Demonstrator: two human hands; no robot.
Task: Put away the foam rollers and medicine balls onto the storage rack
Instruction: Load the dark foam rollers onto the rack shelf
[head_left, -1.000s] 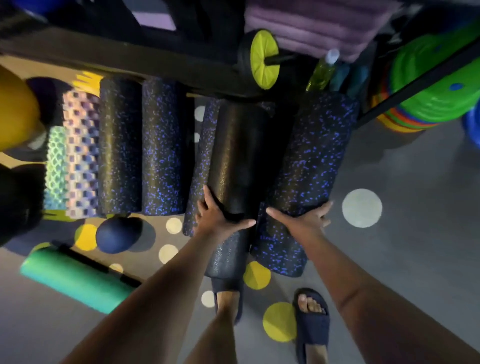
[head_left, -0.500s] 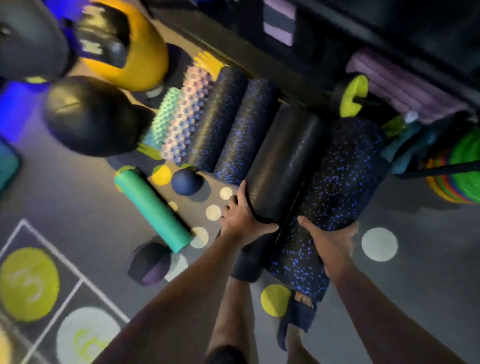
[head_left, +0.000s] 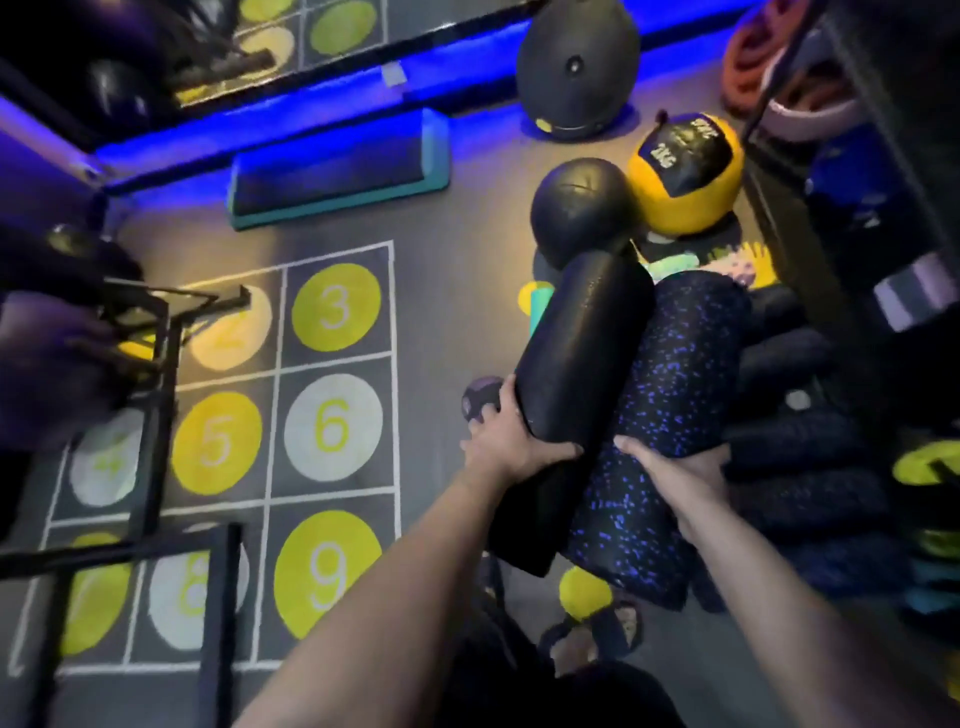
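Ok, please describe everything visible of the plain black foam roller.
The plain black foam roller is a long smooth cylinder, matte with a slight sheen, apparently dense foam. It is held off the floor, slanting away from the person. The left hand grips its lower part. Its right side lies against the blue-speckled roller, held by the right hand.

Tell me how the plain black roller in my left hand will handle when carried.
The black foam roller shows no sag held by the left hand, so likely stiff. One hand holds it: probably light for its size. Its shiny skin may slip; being round, it could roll once laid down.
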